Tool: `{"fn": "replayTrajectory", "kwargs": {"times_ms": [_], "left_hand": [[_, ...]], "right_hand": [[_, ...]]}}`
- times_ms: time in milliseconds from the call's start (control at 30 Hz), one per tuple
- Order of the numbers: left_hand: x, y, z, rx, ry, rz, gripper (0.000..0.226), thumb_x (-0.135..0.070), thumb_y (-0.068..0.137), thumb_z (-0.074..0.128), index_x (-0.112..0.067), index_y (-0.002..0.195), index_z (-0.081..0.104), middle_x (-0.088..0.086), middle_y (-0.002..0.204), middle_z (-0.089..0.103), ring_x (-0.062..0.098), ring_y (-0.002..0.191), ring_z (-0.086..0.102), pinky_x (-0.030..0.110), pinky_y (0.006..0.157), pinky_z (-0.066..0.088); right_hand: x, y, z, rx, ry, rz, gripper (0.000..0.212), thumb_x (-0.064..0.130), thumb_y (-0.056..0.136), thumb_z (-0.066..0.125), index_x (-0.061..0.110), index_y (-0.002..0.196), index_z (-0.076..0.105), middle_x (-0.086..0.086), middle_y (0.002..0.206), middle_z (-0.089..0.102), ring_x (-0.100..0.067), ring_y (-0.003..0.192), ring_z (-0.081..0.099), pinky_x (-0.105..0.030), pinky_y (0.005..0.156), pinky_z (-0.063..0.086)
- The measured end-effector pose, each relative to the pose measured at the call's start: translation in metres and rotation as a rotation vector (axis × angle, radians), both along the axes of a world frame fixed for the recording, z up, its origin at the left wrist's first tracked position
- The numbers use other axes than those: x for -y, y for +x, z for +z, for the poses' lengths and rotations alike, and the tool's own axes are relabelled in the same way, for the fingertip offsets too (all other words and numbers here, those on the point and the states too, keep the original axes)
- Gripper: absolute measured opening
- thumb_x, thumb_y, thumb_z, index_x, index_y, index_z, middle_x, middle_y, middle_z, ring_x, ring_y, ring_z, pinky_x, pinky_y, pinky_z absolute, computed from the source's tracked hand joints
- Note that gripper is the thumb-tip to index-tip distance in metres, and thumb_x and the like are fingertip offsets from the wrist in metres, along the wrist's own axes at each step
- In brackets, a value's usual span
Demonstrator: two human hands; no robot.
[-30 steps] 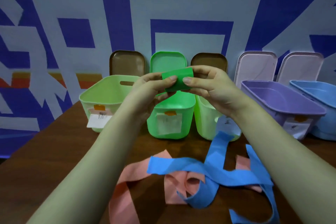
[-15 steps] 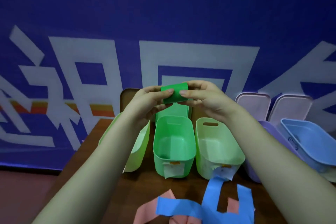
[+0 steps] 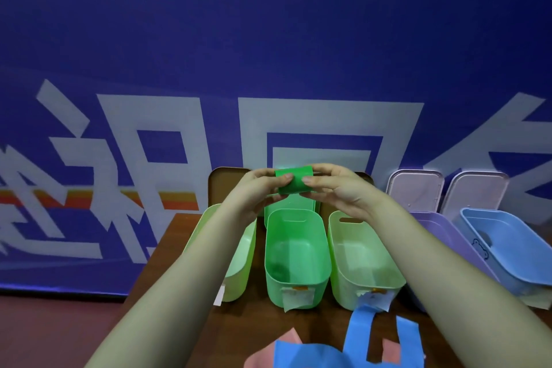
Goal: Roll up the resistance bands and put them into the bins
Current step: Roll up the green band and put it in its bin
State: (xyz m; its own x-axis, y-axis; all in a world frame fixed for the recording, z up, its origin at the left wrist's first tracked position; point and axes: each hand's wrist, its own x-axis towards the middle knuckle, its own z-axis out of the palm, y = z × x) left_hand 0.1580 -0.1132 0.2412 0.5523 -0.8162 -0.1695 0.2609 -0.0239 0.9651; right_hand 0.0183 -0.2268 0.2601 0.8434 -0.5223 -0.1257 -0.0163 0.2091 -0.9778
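Left hand (image 3: 257, 193) pinches the left end of the rolled green band (image 3: 294, 184), thumb on the near face. Right hand (image 3: 336, 191) pinches the right end the same way. Roll is in the air over the far end of the middle green bin (image 3: 298, 287), in front of a green lid (image 3: 291, 207) leaning on the wall.

Delta: same two-hand grip as 0.5 s ago; roll sits a bit lower in view, closer to the bin rim. Vs 1 s ago the view has tipped up: more wall, bin interiors visible. The loose pink band (image 3: 286, 336) and blue band (image 3: 307, 355) on the table (image 3: 176, 248) are mostly cut off at the near edge.

Writing, left to right:
- Wall banner (image 3: 119, 158): big white glyphs, cropped, unreadable.
- Left pale green bin (image 3: 239, 275): only a white label corner shows.
- Middle green bin: white paper label (image 3: 298, 299) under orange tape, text too small.
- Right pale green bin (image 3: 358, 287): label partly under the blue band's end.
- Purple bin (image 3: 439, 227): near side behind the right forearm.
- Blue bin (image 3: 513, 260): small outline emblem on the inner wall, no legible text.
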Motion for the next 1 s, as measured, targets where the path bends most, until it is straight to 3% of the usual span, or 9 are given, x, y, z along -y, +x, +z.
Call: {"fn": "replayTrajectory", "kwargs": {"times_ms": [133, 300, 400, 533, 633, 733, 833, 900, 1000], "left_hand": [[0.024, 0.015, -0.036, -0.059, 0.077, 0.023, 0.062, -0.013, 0.077, 0.077, 0.005, 0.129, 0.049, 0.022, 0.123, 0.058, 0.028, 0.097, 0.064, 0.021, 0.06, 0.054], [0.058, 0.027, -0.08, -0.131, 0.181, 0.059, 0.06, -0.007, 0.082, 0.071, 0.007, 0.133, 0.04, 0.025, 0.129, 0.051, 0.029, 0.101, 0.061, 0.025, 0.062, 0.056], [0.079, 0.037, -0.106, -0.199, 0.25, 0.052, 0.05, -0.007, 0.085, 0.067, 0.008, 0.128, 0.045, 0.026, 0.13, 0.052, 0.031, 0.109, 0.058, 0.027, 0.066, 0.057], [0.103, 0.048, -0.14, -0.267, 0.351, 0.025, 0.03, -0.006, 0.089, 0.061, 0.003, 0.117, 0.057, 0.02, 0.12, 0.061, 0.028, 0.105, 0.058, 0.026, 0.068, 0.054], [0.121, 0.053, -0.169, -0.276, 0.428, 0.037, 0.027, -0.005, 0.09, 0.058, 0.004, 0.116, 0.055, 0.02, 0.115, 0.062, 0.028, 0.105, 0.059, 0.03, 0.074, 0.053], [0.138, 0.049, -0.192, -0.265, 0.518, 0.061, 0.021, -0.005, 0.092, 0.055, 0.005, 0.11, 0.055, 0.02, 0.106, 0.061, 0.028, 0.097, 0.059, 0.035, 0.083, 0.049], [0.152, 0.048, -0.218, -0.22, 0.564, 0.089, 0.044, -0.009, 0.09, 0.057, 0.006, 0.13, 0.044, 0.021, 0.115, 0.058, 0.029, 0.098, 0.059, 0.035, 0.084, 0.05], [0.157, 0.049, -0.231, -0.232, 0.556, 0.109, 0.065, -0.01, 0.089, 0.059, 0.0, 0.145, 0.027, 0.023, 0.137, 0.047, 0.034, 0.12, 0.051, 0.045, 0.102, 0.043], [0.158, 0.047, -0.229, -0.267, 0.534, 0.152, 0.067, -0.006, 0.091, 0.057, 0.0, 0.147, 0.02, 0.023, 0.148, 0.034, 0.036, 0.133, 0.04, 0.049, 0.111, 0.033]], "right_hand": [[0.021, 0.014, -0.034, -0.069, 0.107, -0.028, 0.047, -0.004, 0.079, 0.066, -0.001, 0.123, 0.05, -0.016, 0.109, 0.067, -0.026, 0.095, 0.068, -0.039, 0.086, 0.056], [0.051, 0.034, -0.08, -0.167, 0.17, -0.064, 0.063, -0.006, 0.081, 0.065, -0.006, 0.136, 0.035, -0.02, 0.108, 0.064, -0.028, 0.094, 0.067, -0.041, 0.088, 0.052], [0.071, 0.049, -0.109, -0.255, 0.155, -0.074, 0.064, -0.002, 0.081, 0.068, -0.005, 0.137, 0.036, -0.022, 0.118, 0.062, -0.03, 0.102, 0.064, -0.042, 0.086, 0.054], [0.097, 0.069, -0.15, -0.334, 0.151, -0.094, 0.057, -0.004, 0.083, 0.066, -0.009, 0.133, 0.04, -0.022, 0.117, 0.063, -0.029, 0.1, 0.066, -0.034, 0.081, 0.056], [0.106, 0.085, -0.18, -0.471, 0.067, -0.12, 0.053, -0.003, 0.086, 0.062, -0.008, 0.133, 0.039, -0.021, 0.127, 0.054, -0.032, 0.11, 0.06, -0.036, 0.088, 0.053], [0.112, 0.098, -0.216, -0.651, -0.152, -0.069, 0.053, 0.017, 0.089, 0.062, 0.002, 0.136, 0.042, -0.015, 0.137, 0.051, -0.029, 0.118, 0.055, -0.042, 0.101, 0.046], [0.11, 0.104, -0.228, -0.726, -0.173, -0.098, 0.051, 0.017, 0.094, 0.053, 0.006, 0.141, 0.036, -0.012, 0.141, 0.046, -0.029, 0.126, 0.048, -0.039, 0.106, 0.04], [0.109, 0.109, -0.238, -0.75, -0.115, -0.137, 0.048, 0.012, 0.096, 0.049, 0.006, 0.141, 0.033, -0.01, 0.142, 0.043, -0.029, 0.128, 0.045, -0.036, 0.105, 0.039], [0.113, 0.118, -0.256, -0.764, -0.038, -0.215, 0.054, 0.009, 0.095, 0.048, 0.007, 0.146, 0.028, -0.013, 0.146, 0.041, -0.03, 0.126, 0.048, -0.041, 0.104, 0.043]]}}
